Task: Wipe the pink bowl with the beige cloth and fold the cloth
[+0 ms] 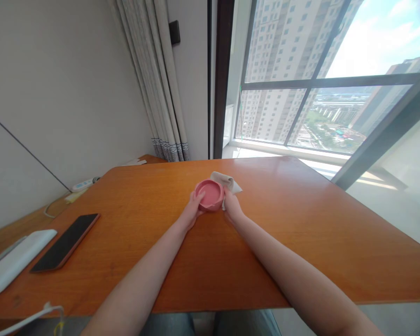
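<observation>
A small round pink bowl (210, 195) is held above the middle of the wooden table, its open top tilted toward me. My left hand (193, 209) grips its left side, with the thumb over the rim and the other fingers underneath. At the bowl's right side, my right hand (232, 205) is closed on a whitish cloth or tissue (224, 179), which sticks up behind the bowl and out to the right. Part of the cloth shows below the right fingers, against the bowl's outer wall. The fingertips of my right hand are partly hidden.
On the left of the wooden table (154, 186) lie a dark-screened phone or tablet (66, 242) and a white flat device (21, 259). A white cable (31, 322) crosses the near left corner. A power strip (86, 184) sits by the wall. Large windows stand beyond.
</observation>
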Tool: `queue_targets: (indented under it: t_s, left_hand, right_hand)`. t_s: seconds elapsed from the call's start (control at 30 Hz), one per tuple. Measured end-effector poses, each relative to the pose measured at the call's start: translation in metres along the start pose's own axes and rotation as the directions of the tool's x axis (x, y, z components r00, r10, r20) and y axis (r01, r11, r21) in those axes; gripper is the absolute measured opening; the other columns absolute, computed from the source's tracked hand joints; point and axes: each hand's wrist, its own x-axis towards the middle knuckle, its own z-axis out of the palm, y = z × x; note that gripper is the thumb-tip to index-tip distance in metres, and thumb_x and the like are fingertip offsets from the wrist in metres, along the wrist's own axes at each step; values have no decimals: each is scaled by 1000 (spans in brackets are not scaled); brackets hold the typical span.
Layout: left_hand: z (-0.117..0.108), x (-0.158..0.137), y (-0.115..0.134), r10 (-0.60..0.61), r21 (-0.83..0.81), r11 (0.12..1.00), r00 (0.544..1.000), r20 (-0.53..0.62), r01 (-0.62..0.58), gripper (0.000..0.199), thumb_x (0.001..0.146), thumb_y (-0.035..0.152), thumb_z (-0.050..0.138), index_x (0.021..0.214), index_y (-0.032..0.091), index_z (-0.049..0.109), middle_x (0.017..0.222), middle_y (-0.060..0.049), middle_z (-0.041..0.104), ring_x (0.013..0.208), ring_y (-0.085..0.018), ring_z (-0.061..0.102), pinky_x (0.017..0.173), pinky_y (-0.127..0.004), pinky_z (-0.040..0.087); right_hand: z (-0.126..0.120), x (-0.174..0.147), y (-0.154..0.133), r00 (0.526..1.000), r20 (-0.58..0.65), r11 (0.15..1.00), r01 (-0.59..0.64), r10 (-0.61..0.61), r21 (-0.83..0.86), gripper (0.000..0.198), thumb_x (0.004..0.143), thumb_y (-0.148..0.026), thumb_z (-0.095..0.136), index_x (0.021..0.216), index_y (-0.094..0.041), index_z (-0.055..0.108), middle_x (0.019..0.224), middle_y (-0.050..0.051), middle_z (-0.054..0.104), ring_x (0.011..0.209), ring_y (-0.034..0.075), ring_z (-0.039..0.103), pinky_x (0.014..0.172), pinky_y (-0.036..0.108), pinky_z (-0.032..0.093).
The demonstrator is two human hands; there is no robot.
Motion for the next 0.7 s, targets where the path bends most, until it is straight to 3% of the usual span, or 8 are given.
queue_targets:
  t_s: [0.1, 0.2, 0.33, 0.43, 0.5, 0.57, 0.63, 0.7]
  left_hand:
    - [3, -5, 3, -97, 29, 995, 993, 64, 95, 42, 75, 43, 65, 111, 24, 56, 112, -7, 60, 90, -18, 60, 68, -30, 54]
    - [2, -3, 5, -97, 25, 995, 994, -44, 98, 39, 76, 43, 63, 109, 22, 59, 107, -7, 62, 88, -20, 60, 65, -30, 54]
    - [-4, 5, 4, -5, -95, 995, 967, -255, -20, 32, 82, 45, 53, 105, 23, 60, 103, -4, 64, 91, -19, 59, 72, -31, 52]
    - [-10, 10, 4, 155, -14, 985, 923, -352, -171, 25, 81, 38, 56, 98, 20, 60, 101, -5, 63, 97, -18, 58, 83, -29, 48]
    - [-10, 10, 4, 259, 128, 965, 908, -328, -229, 24, 74, 31, 65, 94, 19, 59, 101, -5, 63, 100, -18, 56, 88, -27, 45]
    - [-8, 6, 4, 255, 223, 953, 937, -239, -203, 35, 67, 29, 73, 98, 20, 57, 104, -4, 61, 98, -17, 57, 87, -27, 46]
    - [-3, 0, 4, 129, 223, 970, 982, -135, -97, 44, 67, 37, 73, 105, 24, 53, 106, -3, 60, 92, -16, 59, 81, -29, 50]
    - [-1, -3, 4, -33, 193, 980, 998, -45, 41, 43, 73, 50, 65, 105, 25, 50, 102, -4, 60, 85, -17, 61, 73, -32, 53]
  right_hand:
    - [-6, 9, -5, 1000, 24, 1000, 15, -14, -10, 30, 74, -40, 59, 92, -17, 66, 94, 5, 72, 91, 19, 67, 71, 27, 53]
    - [-2, 2, -2, 997, 77, 999, 26, -28, 27, 31, 74, -40, 59, 96, -18, 64, 99, 5, 71, 94, 18, 66, 75, 27, 53]
    - [11, -19, 10, 994, 107, 995, -27, 17, 95, 35, 75, -42, 61, 101, -18, 63, 109, 7, 68, 101, 19, 65, 78, 27, 53]
    - [18, -27, 16, 986, 140, 983, -109, 88, 150, 36, 75, -37, 63, 105, -18, 61, 114, 8, 66, 103, 20, 64, 80, 28, 53]
    - [18, -25, 14, 988, 129, 977, -108, 85, 184, 35, 74, -35, 63, 105, -19, 61, 112, 7, 67, 102, 19, 64, 80, 28, 53]
    - [15, -19, 8, 995, 81, 980, -66, 51, 189, 33, 74, -35, 61, 103, -18, 62, 109, 6, 68, 101, 19, 64, 80, 26, 52]
    - [9, -11, 0, 999, 32, 988, -12, 7, 155, 33, 75, -38, 59, 100, -17, 63, 105, 6, 69, 99, 19, 64, 78, 25, 52]
    - [3, -4, -4, 1000, -18, 994, 24, -22, 104, 31, 75, -39, 57, 96, -15, 64, 101, 7, 70, 98, 20, 64, 76, 25, 52]
